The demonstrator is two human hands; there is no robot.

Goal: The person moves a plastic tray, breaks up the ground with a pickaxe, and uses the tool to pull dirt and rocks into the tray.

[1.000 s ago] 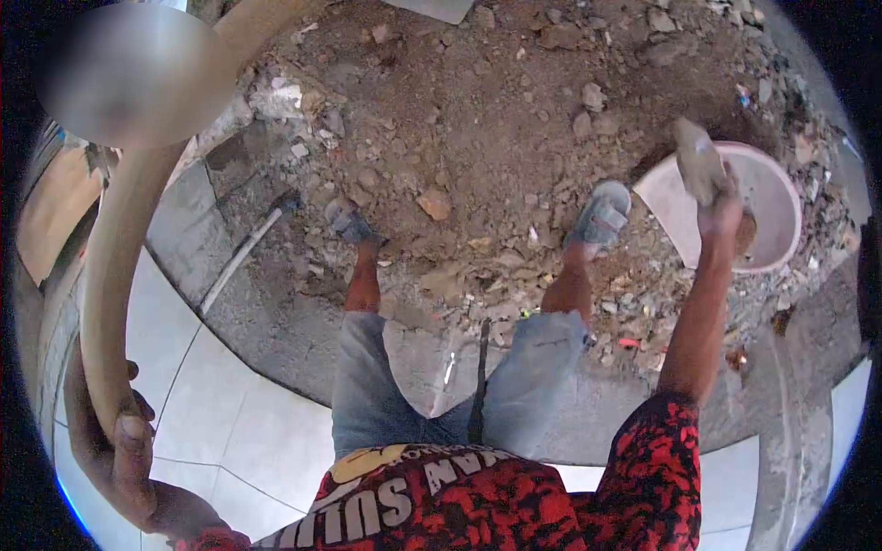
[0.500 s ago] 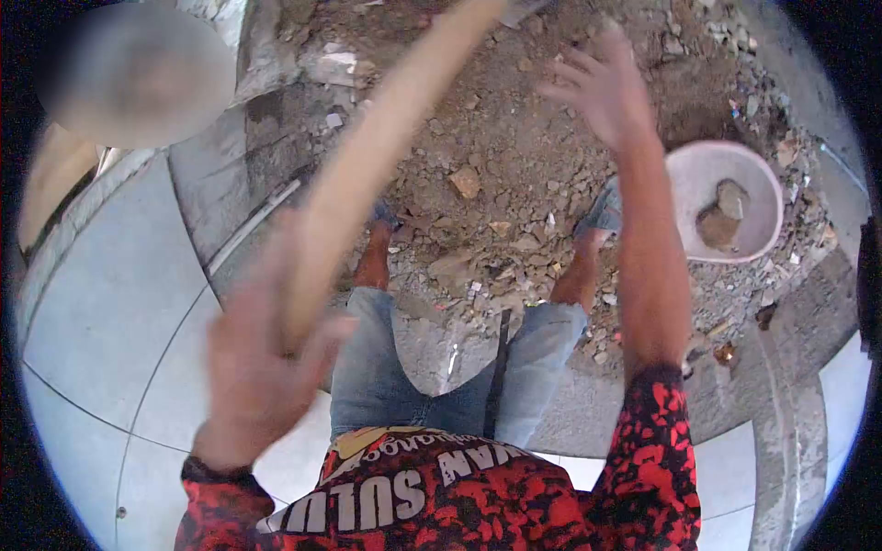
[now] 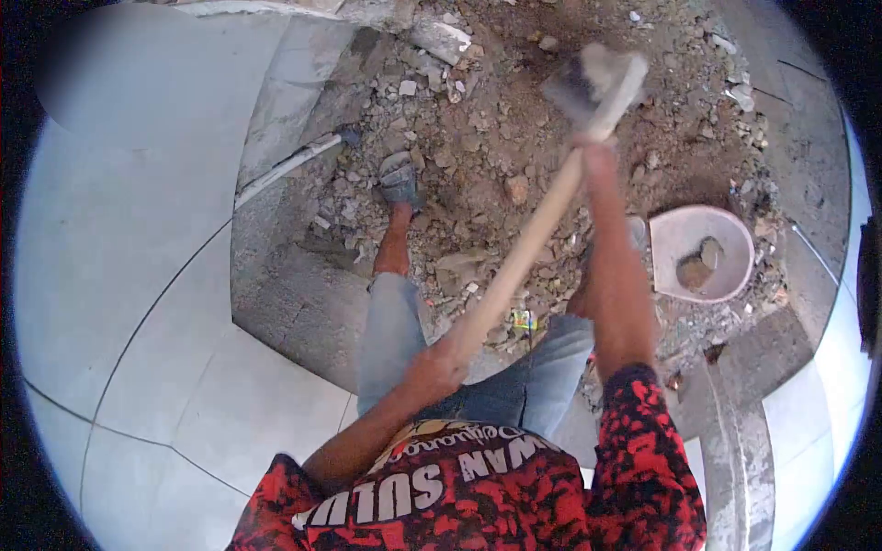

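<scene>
A hoe with a long pale wooden handle (image 3: 519, 271) slants from my lap up to the dug ground. Its blurred metal blade (image 3: 571, 90) is close over the brown soil at the top, with a pale lump showing on it. My left hand (image 3: 438, 367) is wrapped round the lower end of the handle, near my thighs. Farther up, my right hand (image 3: 597, 156) grips the handle just short of the blade. Loose soil and rubble (image 3: 487, 138) spread around and beneath the hoe.
A pinkish scoop-shaped basin (image 3: 669, 243) with a few lumps inside stands right of my legs. My left foot (image 3: 399, 179) is on the rubble. Beside it lies a pale pipe (image 3: 289, 168). Light floor tiles (image 3: 138, 230) border the left side.
My right hand, open and off the handle before, now grips it near the blade. The hoe has swung right and lower, my left hand moving right with it. The view has shifted left.
</scene>
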